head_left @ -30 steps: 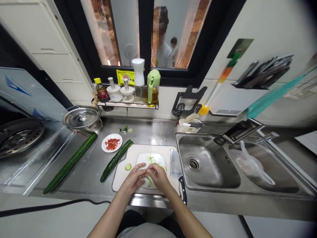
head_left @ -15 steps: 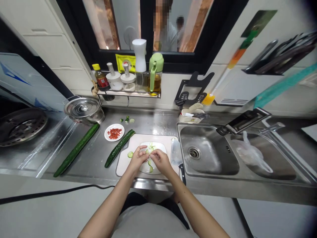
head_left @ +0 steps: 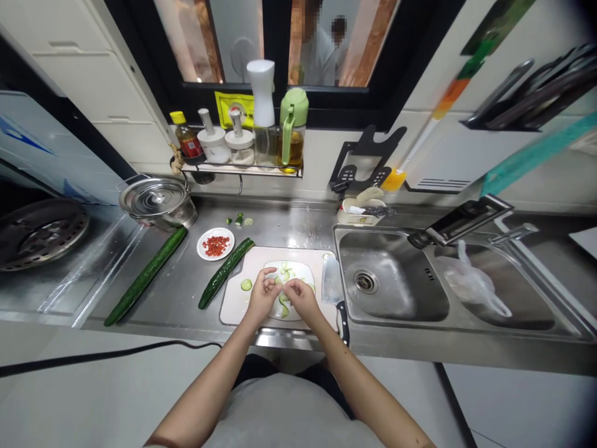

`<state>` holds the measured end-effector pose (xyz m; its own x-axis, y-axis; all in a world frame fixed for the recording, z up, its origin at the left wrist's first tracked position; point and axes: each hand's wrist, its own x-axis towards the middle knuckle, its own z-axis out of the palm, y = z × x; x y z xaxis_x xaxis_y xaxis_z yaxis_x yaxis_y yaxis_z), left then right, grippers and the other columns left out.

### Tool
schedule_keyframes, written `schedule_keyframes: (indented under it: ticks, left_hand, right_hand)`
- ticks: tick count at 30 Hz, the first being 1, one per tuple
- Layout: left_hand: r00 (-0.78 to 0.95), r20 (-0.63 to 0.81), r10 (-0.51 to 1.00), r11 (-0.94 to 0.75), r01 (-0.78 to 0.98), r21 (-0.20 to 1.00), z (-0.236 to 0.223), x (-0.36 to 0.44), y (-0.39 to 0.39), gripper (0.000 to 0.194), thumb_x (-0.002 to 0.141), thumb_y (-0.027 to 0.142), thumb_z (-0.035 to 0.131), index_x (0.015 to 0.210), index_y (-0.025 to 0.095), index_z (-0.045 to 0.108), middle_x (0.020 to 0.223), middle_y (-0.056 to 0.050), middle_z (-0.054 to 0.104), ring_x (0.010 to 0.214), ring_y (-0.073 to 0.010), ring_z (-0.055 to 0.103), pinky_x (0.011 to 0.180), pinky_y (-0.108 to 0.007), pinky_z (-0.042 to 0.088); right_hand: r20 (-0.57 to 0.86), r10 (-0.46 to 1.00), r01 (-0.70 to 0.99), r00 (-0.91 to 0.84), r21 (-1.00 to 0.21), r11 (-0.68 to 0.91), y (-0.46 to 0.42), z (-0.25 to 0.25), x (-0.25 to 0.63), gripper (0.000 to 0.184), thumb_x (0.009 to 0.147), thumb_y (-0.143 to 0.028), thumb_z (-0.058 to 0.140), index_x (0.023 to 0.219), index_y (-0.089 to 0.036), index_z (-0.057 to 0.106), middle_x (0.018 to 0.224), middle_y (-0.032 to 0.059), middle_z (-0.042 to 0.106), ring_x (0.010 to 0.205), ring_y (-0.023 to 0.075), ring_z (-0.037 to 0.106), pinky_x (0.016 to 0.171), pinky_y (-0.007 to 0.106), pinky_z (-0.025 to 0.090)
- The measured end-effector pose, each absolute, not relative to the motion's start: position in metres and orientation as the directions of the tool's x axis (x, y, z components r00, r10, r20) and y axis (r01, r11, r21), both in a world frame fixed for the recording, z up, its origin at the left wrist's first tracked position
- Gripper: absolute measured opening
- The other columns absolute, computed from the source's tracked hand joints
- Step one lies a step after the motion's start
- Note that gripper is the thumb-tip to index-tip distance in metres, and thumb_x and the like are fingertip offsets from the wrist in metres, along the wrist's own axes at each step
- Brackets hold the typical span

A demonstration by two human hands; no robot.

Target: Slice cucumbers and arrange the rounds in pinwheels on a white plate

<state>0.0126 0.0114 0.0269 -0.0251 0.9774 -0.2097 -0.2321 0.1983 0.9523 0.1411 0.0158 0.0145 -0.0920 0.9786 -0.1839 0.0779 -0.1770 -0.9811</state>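
Lidded steel pot (head_left: 158, 202) is sitting left of and beyond the fingers (head_left: 295, 285). Beyond them, mostly leftward, wall shelf (head_left: 224, 168) is carrying yellow-capped bottle (head_left: 188, 140), two white-lidded jars (head_left: 214, 148), green-topped jug (head_left: 295, 113). Right of the fingers, faucet (head_left: 459, 221) is reaching over double sink (head_left: 396, 292); plastic bag (head_left: 473, 286) is lying in farther basin (head_left: 532, 311).

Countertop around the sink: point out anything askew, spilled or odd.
The kitchen knife has its handle jutting off the cutting board toward the front edge of the steel countertop, where it could be bumped. Loose cucumber scraps lie directly on the steel behind, on no plate, and what look like droplets spot the metal nearby.
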Motion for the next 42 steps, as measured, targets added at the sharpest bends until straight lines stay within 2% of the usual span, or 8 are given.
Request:
schedule_keyframes:
  ticks: [5,10,18,22,26,31,35,42]
  left_hand:
    - [-0.047,-0.204,0.978,0.192,-0.185,0.964,0.026,0.015,0.008,0.048,0.069,0.027,0.069,0.111,0.019,0.049,0.07,0.005,0.051,0.061,-0.0078,0.049,0.062,-0.02,0.037]
    - [-0.053,-0.218,0.974,0.207,-0.167,0.964,0.024,0.016,0.006,0.048,0.07,0.028,0.069,0.113,0.02,0.048,0.073,0.003,0.054,0.066,-0.0095,0.052,0.065,-0.021,0.039]
    - [-0.044,-0.18,0.983,0.177,-0.073,0.982,0.016,0.009,0.004,0.048,0.071,0.025,0.066,0.116,0.019,0.05,0.073,0.003,0.054,0.065,-0.0094,0.05,0.064,-0.02,0.039]
    - [-0.02,-0.187,0.982,0.188,0.098,0.977,0.011,0.001,0.002,0.038,0.07,0.023,0.065,0.107,0.018,0.058,0.071,0.002,0.057,0.065,-0.0104,0.05,0.065,-0.022,0.04]
    - [0.001,-0.213,0.977,0.202,0.314,0.928,0.007,-0.004,-0.003,0.022,0.071,0.022,0.063,0.092,0.021,0.067,0.07,0.001,0.061,0.067,-0.013,0.054,0.069,-0.024,0.04]
    - [0.011,-0.253,0.968,0.194,0.611,0.768,0.008,-0.002,-0.008,0.016,0.074,0.022,0.061,0.085,0.023,0.072,0.069,0.0,0.066,0.067,-0.0158,0.056,0.074,-0.029,0.039]
    - [0.046,-0.271,0.961,0.161,0.704,0.692,0.007,0.001,-0.009,0.019,0.075,0.019,0.058,0.086,0.024,0.073,0.079,-0.002,0.071,0.079,-0.0193,0.06,0.082,-0.032,0.037]
    - [0.071,-0.297,0.952,0.128,0.789,0.6,0.002,0.003,-0.008,0.02,0.078,0.021,0.055,0.088,0.024,0.072,0.09,-0.006,0.072,0.094,-0.0249,0.06,0.089,-0.038,0.031]
  right_hand:
    - [-0.364,0.919,0.012,-0.151,-0.93,-0.366,0.018,0.018,0.146,0.019,0.069,-0.036,0.061,0.07,-0.018,0.057,0.057,-0.0047,0.051,0.049,0.0086,0.046,0.048,0.021,0.039]
    - [-0.483,0.844,-0.041,-0.232,-0.862,-0.505,0.019,0.018,0.151,0.019,0.068,-0.035,0.063,0.069,-0.017,0.058,0.059,-0.0025,0.055,0.051,0.008,0.049,0.047,0.019,0.04]
    - [-0.579,0.779,0.023,-0.241,-0.806,-0.592,0.021,0.022,0.153,0.019,0.07,-0.034,0.066,0.074,-0.017,0.058,0.064,-0.0012,0.06,0.054,0.0098,0.055,0.044,0.019,0.039]
    - [-0.538,0.821,0.113,-0.192,-0.843,-0.526,0.022,0.015,0.156,0.017,0.072,-0.033,0.064,0.074,-0.017,0.057,0.06,-0.0023,0.059,0.05,0.0096,0.054,0.044,0.019,0.038]
    - [-0.397,0.899,0.309,-0.184,-0.892,-0.331,0.022,0.003,0.158,0.01,0.073,-0.028,0.06,0.071,-0.018,0.059,0.059,-0.0029,0.059,0.053,0.0101,0.052,0.049,0.021,0.039]
    - [-0.234,0.946,0.609,-0.225,-0.792,-0.051,0.019,-0.004,0.158,0.008,0.076,-0.019,0.058,0.07,-0.017,0.064,0.066,-0.0002,0.063,0.062,0.0117,0.053,0.058,0.022,0.037]
    - [-0.205,0.937,0.687,-0.281,-0.725,0.047,0.015,-0.004,0.156,0.012,0.08,-0.014,0.055,0.074,-0.017,0.065,0.07,0.0014,0.065,0.066,0.0125,0.054,0.061,0.023,0.036]
    - [-0.224,0.926,0.772,-0.303,-0.627,0.101,0.013,-0.006,0.154,0.011,0.082,-0.013,0.054,0.076,-0.016,0.063,0.074,0.0029,0.064,0.07,0.0138,0.053,0.065,0.024,0.033]
